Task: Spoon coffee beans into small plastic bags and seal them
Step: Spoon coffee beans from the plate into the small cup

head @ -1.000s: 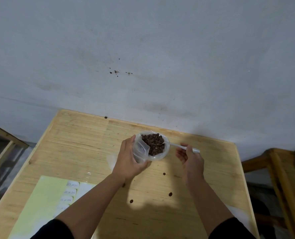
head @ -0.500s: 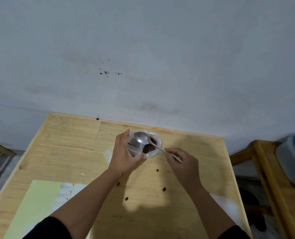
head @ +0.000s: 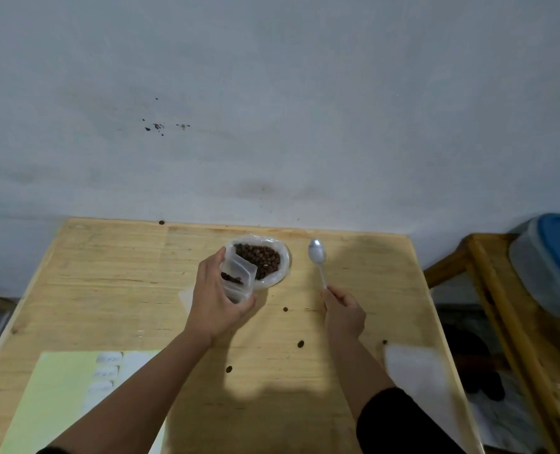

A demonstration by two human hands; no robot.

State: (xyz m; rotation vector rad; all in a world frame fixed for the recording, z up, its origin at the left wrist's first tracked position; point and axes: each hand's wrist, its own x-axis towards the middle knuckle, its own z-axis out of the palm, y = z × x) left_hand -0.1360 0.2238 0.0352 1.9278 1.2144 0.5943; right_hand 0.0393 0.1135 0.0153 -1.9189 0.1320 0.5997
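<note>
A clear plastic bowl full of dark coffee beans stands on the wooden table near its far edge. My left hand grips a small clear plastic bag held just left of the bowl, with a few beans inside it. My right hand pinches the handle end of a metal spoon, which points away from me to the right of the bowl. The spoon's bowl looks empty.
Several loose beans lie scattered on the table. A pale green sheet with white labels lies at the front left, and a clear bag at the front right. A blue-lidded tub sits on a wooden frame to the right.
The spoon was over the bag at the bowl; my right hand has now drawn it out to the right of the bowl. A few beans now show inside the bag.
</note>
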